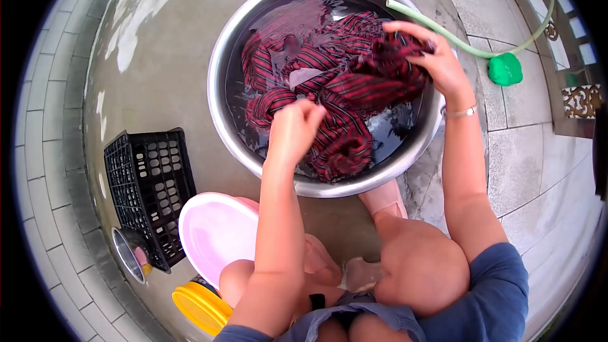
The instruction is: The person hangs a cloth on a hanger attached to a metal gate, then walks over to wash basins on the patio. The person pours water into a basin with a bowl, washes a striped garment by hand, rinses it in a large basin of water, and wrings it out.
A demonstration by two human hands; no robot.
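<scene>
A large round metal basin (pixel 218 98) holds dark water and a soaked red-and-black striped cloth (pixel 342 85). Bunched folds of that cloth are lifted at the basin's right side, where my right hand (pixel 437 63) curls its fingers around them. Over the near left part of the basin, my left hand (pixel 294 130) is closed with its fingertips against a fold of the same cloth; what lies inside its fingers is mostly hidden. A small pale patch (pixel 304 76) shows among the folds.
A pale green hose (pixel 437 27) reaches the basin's right rim, near a green object (pixel 505 69) on the paving. To the left stand a black plastic crate (pixel 149 183), a small metal bowl (pixel 128 253), a pink basin (pixel 215 231) and a yellow round-rimmed container (pixel 199 307).
</scene>
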